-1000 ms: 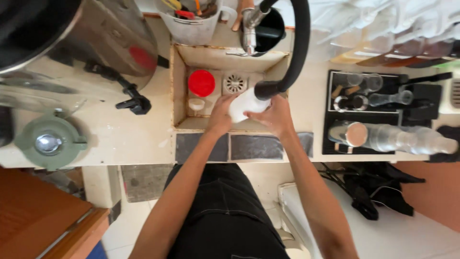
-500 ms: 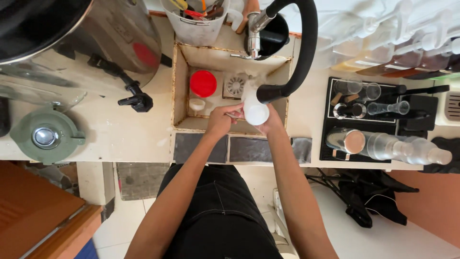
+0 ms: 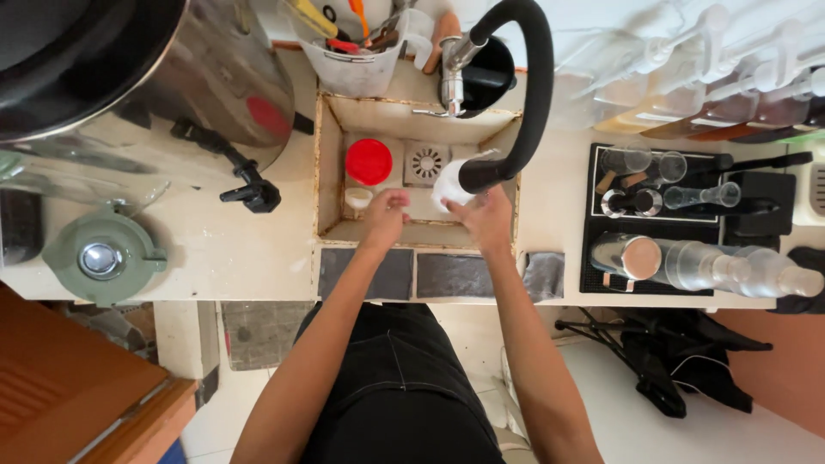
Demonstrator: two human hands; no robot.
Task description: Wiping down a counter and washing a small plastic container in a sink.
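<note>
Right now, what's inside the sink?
In the sink: a red round lid, a small pale cup, the drain grate, and a white object under the black hose. Both hands cover the floor beneath them.

Right hand [image 3: 486, 219] grips white cup [image 3: 449, 183] under black hose [image 3: 533, 103] (left hand [image 3: 386, 211] beside).

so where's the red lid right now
In the head view the red lid lies in the sink, left of the drain, just beyond the left hand.
</note>
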